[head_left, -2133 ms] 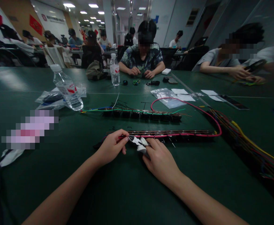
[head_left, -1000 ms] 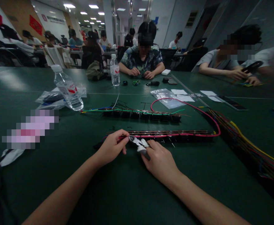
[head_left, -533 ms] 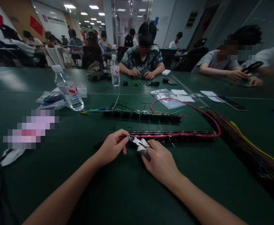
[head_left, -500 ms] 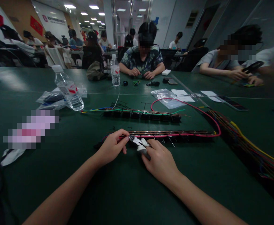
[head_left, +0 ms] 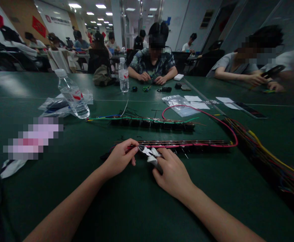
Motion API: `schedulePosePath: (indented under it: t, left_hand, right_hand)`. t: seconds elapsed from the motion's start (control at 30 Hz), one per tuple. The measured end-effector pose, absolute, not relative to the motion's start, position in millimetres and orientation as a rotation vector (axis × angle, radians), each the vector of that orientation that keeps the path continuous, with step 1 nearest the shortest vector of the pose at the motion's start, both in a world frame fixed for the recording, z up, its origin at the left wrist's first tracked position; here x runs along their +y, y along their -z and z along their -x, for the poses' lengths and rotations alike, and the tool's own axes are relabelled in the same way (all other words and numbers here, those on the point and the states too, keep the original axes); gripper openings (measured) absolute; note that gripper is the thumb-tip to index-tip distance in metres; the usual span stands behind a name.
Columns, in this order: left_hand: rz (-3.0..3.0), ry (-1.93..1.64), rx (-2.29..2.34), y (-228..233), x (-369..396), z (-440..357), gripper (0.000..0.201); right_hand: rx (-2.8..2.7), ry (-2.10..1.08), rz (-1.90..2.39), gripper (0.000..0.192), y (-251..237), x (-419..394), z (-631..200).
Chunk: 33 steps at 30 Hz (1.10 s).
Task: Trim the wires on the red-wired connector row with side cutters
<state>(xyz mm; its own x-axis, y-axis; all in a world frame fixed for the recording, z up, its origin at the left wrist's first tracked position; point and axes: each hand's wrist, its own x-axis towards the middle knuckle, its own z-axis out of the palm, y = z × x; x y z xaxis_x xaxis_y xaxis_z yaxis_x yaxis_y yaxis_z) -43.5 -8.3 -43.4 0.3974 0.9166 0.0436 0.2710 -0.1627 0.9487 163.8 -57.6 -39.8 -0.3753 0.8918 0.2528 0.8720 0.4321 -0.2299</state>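
My left hand (head_left: pixel 121 153) is closed in a pinch at the left part of a long black strip (head_left: pixel 202 148) with copper-coloured wires along its top. A red wire (head_left: pixel 167 146) runs along the strip's front and into those fingers. My right hand (head_left: pixel 173 168) grips diagonal cutting pliers (head_left: pixel 147 153) with white and grey handles. The pliers' jaw tips meet the left fingertips, beside the red wire; whether they close on anything is too small to tell. Thin pale tails (head_left: pixel 184 154) stick out below the strip. Behind it lies a second black strip (head_left: pixel 152 123) with a green wire.
A thick wire bundle (head_left: pixel 270 158) lies at the right. Toward the left stand a tilted water bottle (head_left: pixel 74 97), a plastic bag (head_left: pixel 53 106) and a blurred pink item (head_left: pixel 33 137). Further back are another bottle (head_left: pixel 124 75), a clear bag (head_left: pixel 179 105) and a phone (head_left: pixel 250 111). Co-workers sit opposite.
The pliers' handles look slightly further apart, and my right hand has shifted a touch. My left hand keeps its pinch in the same spot.
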Motion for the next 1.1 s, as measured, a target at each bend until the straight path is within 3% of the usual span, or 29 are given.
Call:
schedulePosePath:
  t: [1.1]
  left_hand:
    - [-1.668, -0.811, 1.047, 43.0, -8.5, 42.3, 0.010]
  right_hand:
    - [-2.404, -0.041, 1.492, 0.006, 41.3, -55.6, -164.6]
